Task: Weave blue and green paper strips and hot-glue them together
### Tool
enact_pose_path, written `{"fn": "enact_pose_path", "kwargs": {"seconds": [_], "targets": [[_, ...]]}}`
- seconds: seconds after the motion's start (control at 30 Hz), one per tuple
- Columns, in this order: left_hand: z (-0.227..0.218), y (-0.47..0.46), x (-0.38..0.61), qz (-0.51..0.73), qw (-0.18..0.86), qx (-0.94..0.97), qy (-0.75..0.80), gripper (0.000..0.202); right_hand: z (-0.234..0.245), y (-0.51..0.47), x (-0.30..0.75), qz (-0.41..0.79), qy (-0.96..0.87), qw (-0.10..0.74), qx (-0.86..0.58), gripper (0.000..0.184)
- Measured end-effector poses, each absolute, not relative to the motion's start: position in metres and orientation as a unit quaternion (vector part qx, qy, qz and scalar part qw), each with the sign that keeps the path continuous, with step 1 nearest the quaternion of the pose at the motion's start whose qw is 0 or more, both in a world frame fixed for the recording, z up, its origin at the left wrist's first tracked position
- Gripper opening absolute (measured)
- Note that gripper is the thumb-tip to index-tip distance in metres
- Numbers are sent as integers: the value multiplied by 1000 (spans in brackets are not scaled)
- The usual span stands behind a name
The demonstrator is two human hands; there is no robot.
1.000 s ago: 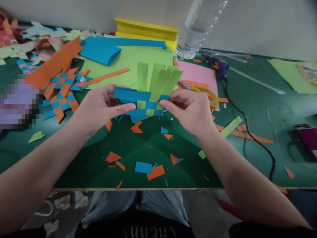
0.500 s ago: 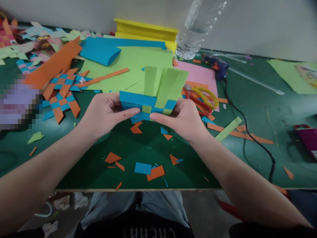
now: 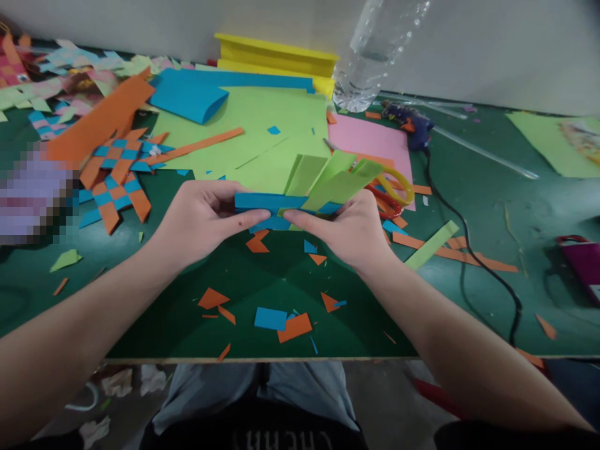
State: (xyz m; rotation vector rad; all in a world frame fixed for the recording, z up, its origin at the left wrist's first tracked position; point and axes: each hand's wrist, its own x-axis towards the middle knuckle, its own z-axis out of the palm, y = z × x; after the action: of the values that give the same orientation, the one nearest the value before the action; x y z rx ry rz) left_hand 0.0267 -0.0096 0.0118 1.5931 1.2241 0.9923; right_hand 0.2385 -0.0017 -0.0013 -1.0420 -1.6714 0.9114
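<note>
Between my two hands is a woven paper piece point(image 3: 265, 201) of blue strips crossed by light green strips point(image 3: 328, 178). The green ends stick up and lean to the right. My left hand point(image 3: 213, 212) pinches the left end, thumb on the near face and fingers behind. At the right end my right hand point(image 3: 349, 222) grips it the same way, its thumb lying over the crossing near the middle. Both thumb tips are close together. The piece is held just above the green table, and the fingers behind it are partly hidden.
Scissors with red and yellow handles point(image 3: 394, 187) lie behind my right hand. A glue gun point(image 3: 410, 125) trails a black cord. A water bottle point(image 3: 360, 69) stands at the back. Woven orange-blue pieces point(image 3: 117, 156) lie at left. Paper scraps point(image 3: 272, 319) dot the table's near side.
The woven piece has tipped and been lowered slightly. Its green ends have swung to the right and now cover part of the scissors. Both hands keep their hold.
</note>
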Motion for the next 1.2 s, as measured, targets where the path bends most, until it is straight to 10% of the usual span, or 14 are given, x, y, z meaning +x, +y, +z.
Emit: {"fn": "enact_pose_path", "kwargs": {"seconds": [1.2], "targets": [[9, -6, 24, 373, 431, 646, 508, 11, -3, 4, 244, 293, -709, 477, -429, 39]]}}
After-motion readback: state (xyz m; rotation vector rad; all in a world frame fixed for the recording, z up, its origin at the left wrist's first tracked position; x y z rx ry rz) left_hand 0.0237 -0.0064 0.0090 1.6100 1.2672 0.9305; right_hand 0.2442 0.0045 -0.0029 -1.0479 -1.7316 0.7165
